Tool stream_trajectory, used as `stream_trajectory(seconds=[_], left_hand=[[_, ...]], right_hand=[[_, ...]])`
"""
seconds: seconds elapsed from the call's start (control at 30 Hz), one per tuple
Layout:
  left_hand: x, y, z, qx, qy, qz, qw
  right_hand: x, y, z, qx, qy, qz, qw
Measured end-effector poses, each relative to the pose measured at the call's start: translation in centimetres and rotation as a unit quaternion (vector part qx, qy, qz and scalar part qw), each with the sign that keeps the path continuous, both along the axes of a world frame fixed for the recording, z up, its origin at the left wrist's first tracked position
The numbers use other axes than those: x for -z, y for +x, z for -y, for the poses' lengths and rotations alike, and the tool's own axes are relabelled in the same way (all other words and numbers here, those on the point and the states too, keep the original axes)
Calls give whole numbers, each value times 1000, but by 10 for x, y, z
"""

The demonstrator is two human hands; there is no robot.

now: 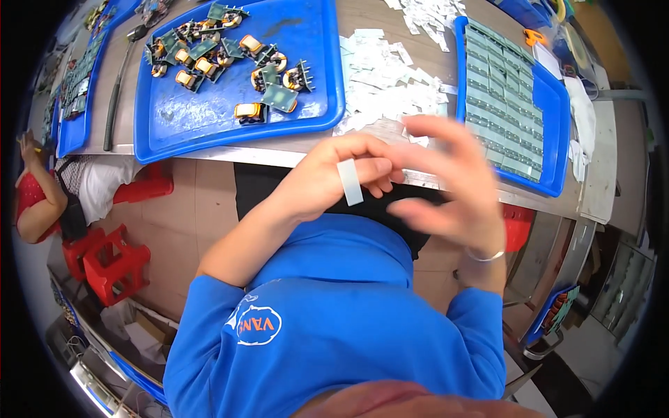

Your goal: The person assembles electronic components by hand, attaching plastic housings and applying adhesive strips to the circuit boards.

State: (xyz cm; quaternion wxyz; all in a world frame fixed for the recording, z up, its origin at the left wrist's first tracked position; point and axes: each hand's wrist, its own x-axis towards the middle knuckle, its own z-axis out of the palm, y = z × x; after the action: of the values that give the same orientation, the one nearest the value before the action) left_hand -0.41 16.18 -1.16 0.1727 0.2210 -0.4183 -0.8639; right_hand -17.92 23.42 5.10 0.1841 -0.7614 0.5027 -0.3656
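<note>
Bright, fairly even light falls on the counter (359, 15); its source lies out of view. The paper scraps (387, 76) come out very pale, close to washed out, and small glints dot the glossy large blue tray (300, 104). Below the counter the light is dimmer, darkest at the black cloth (261, 191). The right grip (446, 177) is smeared by motion blur, while the left grip (341, 174) and its pale strip (351, 182) look reasonably crisp. Straight edges bow toward the rim, and the corners drop into black.
</note>
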Motion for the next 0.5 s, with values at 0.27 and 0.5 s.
stream_trajectory(seconds=[0.27,0.5], left_hand=[[0,20,-4,2,17,-8,1000],[-26,55,26,-214,-580,221,754]], right_hand=[[28,39,21,-93,-24,96,991],[19,42,19,-134,10,236,962]])
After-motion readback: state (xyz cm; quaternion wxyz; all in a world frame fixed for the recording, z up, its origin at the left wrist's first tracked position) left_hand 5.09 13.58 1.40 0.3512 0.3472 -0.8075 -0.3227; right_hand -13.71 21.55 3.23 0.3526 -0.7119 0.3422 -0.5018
